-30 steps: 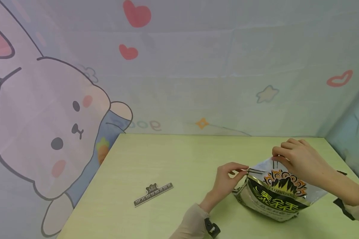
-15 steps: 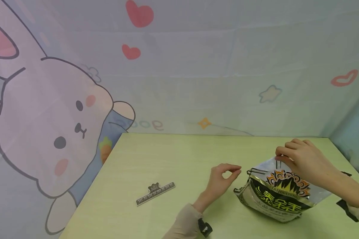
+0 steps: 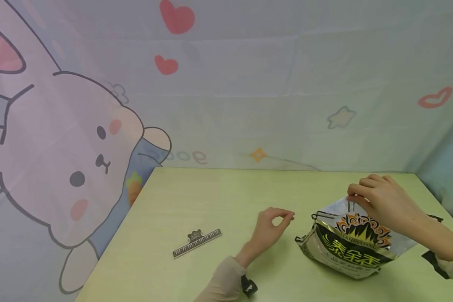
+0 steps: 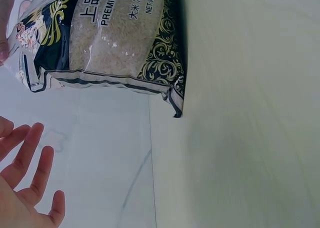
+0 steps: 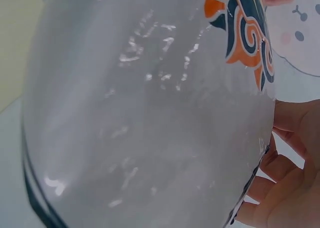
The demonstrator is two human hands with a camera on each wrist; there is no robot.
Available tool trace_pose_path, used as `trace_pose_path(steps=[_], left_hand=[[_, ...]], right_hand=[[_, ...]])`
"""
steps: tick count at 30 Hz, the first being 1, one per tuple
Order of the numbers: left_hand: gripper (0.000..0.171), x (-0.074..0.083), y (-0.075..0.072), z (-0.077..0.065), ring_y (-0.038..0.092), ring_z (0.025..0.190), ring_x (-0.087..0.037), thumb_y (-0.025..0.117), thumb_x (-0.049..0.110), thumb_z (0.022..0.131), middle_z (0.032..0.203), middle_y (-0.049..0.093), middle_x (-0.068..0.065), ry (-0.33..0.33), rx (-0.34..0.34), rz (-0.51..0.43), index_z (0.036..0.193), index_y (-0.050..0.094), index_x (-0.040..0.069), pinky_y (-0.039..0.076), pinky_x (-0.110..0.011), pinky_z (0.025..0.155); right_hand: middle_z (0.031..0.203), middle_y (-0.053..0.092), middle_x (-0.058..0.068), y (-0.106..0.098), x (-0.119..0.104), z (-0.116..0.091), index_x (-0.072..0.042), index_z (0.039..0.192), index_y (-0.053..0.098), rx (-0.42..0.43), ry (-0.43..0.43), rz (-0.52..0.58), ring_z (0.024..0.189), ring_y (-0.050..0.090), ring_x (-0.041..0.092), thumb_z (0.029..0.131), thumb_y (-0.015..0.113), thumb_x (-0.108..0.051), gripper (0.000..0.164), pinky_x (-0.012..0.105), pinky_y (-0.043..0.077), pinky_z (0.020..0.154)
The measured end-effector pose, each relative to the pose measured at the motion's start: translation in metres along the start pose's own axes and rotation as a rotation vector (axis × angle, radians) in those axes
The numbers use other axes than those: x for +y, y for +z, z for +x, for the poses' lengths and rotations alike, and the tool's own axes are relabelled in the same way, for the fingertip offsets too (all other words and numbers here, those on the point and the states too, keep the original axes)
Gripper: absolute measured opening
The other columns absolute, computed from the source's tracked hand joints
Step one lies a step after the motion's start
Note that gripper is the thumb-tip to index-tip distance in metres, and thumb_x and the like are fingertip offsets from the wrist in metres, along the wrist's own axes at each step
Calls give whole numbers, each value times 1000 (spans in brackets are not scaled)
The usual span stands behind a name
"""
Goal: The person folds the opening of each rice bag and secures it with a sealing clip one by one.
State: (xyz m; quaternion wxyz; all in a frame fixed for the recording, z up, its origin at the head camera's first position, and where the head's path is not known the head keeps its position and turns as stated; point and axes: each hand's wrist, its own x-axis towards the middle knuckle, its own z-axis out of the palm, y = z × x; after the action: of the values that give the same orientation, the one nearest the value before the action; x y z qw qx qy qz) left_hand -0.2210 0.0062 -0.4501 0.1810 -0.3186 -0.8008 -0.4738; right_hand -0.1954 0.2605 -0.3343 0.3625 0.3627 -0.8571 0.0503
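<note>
A clear and black bag of rice (image 3: 349, 251) with gold and green print stands on the right part of the table. My right hand (image 3: 385, 203) pinches its top edge between thumb and fingers; in the right wrist view the bag's pale plastic (image 5: 150, 113) fills most of the picture, with that hand (image 5: 295, 168) at its edge. To the left of the bag, my left hand (image 3: 266, 228) hovers apart from it with nothing between thumb and index finger. Its other fingers (image 4: 42, 175) spread loosely in the left wrist view, below the bag's folded side seam (image 4: 100, 79).
A piano-key patterned ruler clip (image 3: 197, 242) lies on the pale green table (image 3: 211, 197), left of the hands. A small dark object (image 3: 436, 218) shows behind the right forearm. A printed cloth backdrop (image 3: 249, 84) rises behind the table's far edge.
My left hand has let go of the bag's upper left corner and drawn away to the left. The right hand keeps its pinch on the top edge.
</note>
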Motion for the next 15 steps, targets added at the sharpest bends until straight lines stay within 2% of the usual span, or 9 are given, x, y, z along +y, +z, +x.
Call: trace_pose_path(steps=[7,10,15], left_hand=[[16,-6,-7,-7,62,81,-12,59,18,86,87,70,-2,-74,-4,25,94,70,10,45,-21,78],[16,-8,-9,-8,63,82,-11,59,19,86,89,70,-1,-70,-6,69,95,70,12,45,-21,79],[16,-11,-15,-10,63,82,-10,59,19,85,88,70,2,-24,0,188,95,70,13,46,-23,78]], right_hand=[[61,51,-8,0,0,-1,-17,72,58,8,2,2,62,51,17,94,16,-48,56,39,40,57],[61,51,-8,0,0,-1,-17,72,58,7,1,-1,61,51,17,94,16,-48,56,39,40,56],[62,50,-9,0,0,-2,-19,72,58,1,8,-2,61,50,16,93,15,-48,56,38,39,56]])
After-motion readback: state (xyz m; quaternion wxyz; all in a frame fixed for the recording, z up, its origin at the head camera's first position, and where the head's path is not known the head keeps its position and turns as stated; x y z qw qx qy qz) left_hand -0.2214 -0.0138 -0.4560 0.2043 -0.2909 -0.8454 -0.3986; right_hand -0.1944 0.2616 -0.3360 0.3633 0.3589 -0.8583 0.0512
